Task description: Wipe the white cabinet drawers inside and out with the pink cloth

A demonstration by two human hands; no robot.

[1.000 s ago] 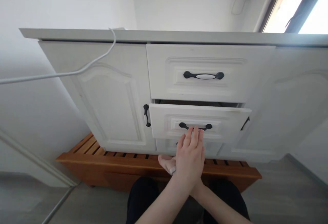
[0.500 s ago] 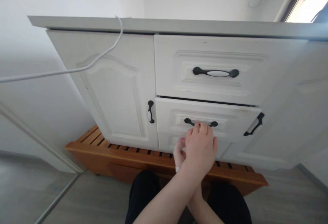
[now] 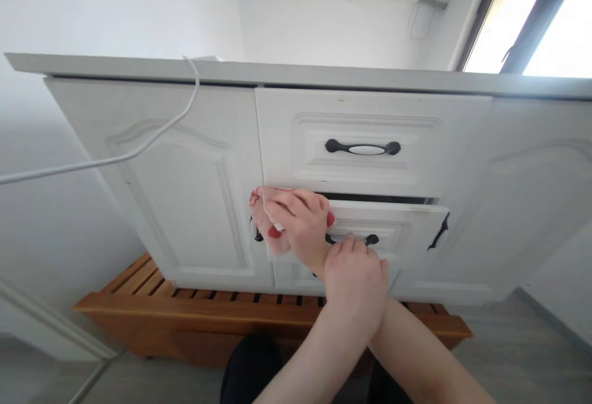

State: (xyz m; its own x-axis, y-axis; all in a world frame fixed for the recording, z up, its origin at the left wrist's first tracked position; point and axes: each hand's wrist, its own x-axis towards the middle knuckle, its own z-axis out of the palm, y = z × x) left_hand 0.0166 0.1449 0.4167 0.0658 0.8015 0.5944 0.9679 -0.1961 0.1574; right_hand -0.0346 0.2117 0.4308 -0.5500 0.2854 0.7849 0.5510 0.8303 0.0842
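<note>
Left hand: we rest our left hand at the middle drawer handle, knuckles up and fingers bent over its centre; the fingertips are hidden, so we cannot tell whether they grip it.
Right hand: we keep our right hand closed on a pink cloth, fingers curled and bunching it.
Cloth: we see it over the upper left corner of the middle drawer, its red patches showing on both sides of the right hand and its outer edge partly covering the left door handle.
Forearms: we have them crossed, the left one above the right.
Middle drawer: we find it slightly open, a dark gap showing along its top edge.
Top drawer: we see the top drawer closed just above, with a dark handle that has a white centre.
Doors: we have the left door and right door on either side, both closed.
Worktop: we see a white cable hanging over the front edge of the worktop.
Below: we see a slatted wooden platform in front of the cabinet's foot.
</note>
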